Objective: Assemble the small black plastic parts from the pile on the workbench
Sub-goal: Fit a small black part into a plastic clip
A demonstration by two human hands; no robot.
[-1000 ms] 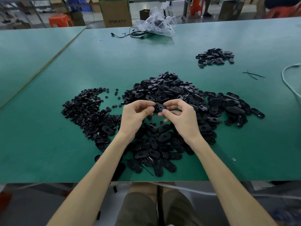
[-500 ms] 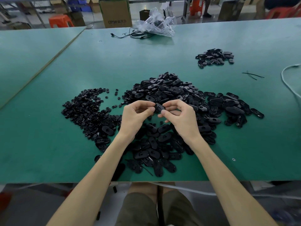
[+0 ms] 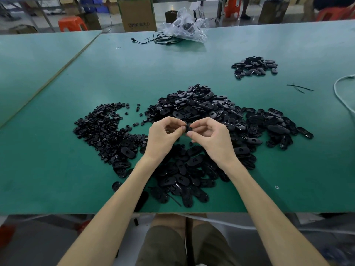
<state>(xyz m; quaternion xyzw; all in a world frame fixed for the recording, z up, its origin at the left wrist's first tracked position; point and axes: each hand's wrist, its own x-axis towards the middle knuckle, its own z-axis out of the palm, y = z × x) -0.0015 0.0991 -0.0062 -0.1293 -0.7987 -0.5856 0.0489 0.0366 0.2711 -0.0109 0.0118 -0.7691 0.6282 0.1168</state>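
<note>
A big pile of black oval plastic parts [image 3: 201, 110] covers the middle of the green workbench [image 3: 57, 169]. To its left lies a heap of smaller black round parts [image 3: 103, 129]. My left hand [image 3: 163, 137] and my right hand [image 3: 213, 139] meet just above the pile's near side. Between their fingertips they pinch one small black part [image 3: 187, 128], mostly hidden by the fingers. Both hands have curled fingers.
A smaller heap of black oval parts [image 3: 254, 67] lies at the far right. Behind it sit a clear plastic bag [image 3: 185, 25] and a black cable [image 3: 155, 40]. Black ties [image 3: 299, 88] and a white cord [image 3: 343, 95] lie near the right edge.
The hands stay together over the pile, with only slight finger shifts on the small part between them.
</note>
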